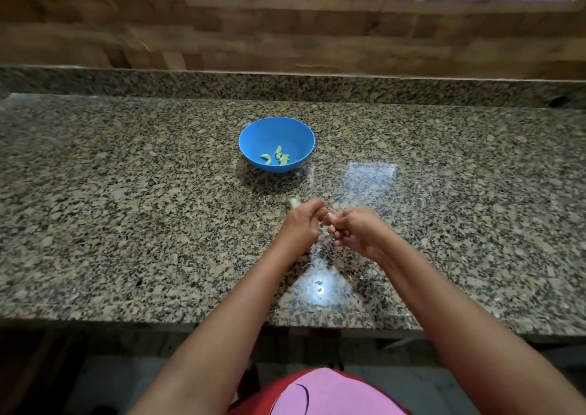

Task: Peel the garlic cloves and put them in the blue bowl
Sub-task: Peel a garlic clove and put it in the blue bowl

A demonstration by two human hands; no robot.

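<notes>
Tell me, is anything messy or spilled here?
Nothing is spilled. The blue bowl stands upright with peeled cloves inside. Only small bits of garlic skin lie on the counter near the hands.

bare forearms; pink and red top (323,392).

I saw a glossy speckled granite counter (126,192), a smooth blue plastic bowl (269,132), and a far wood-grain wall (95,27).

Bowl (276,143) sits on bench (126,208) mid-way back, w/ peeled cloves (275,157) in it. Both hands, left (302,224) & right (356,232), meet just in front of bowl, above bench; a garlic piece (293,201) lies by left hand's far side.
</notes>
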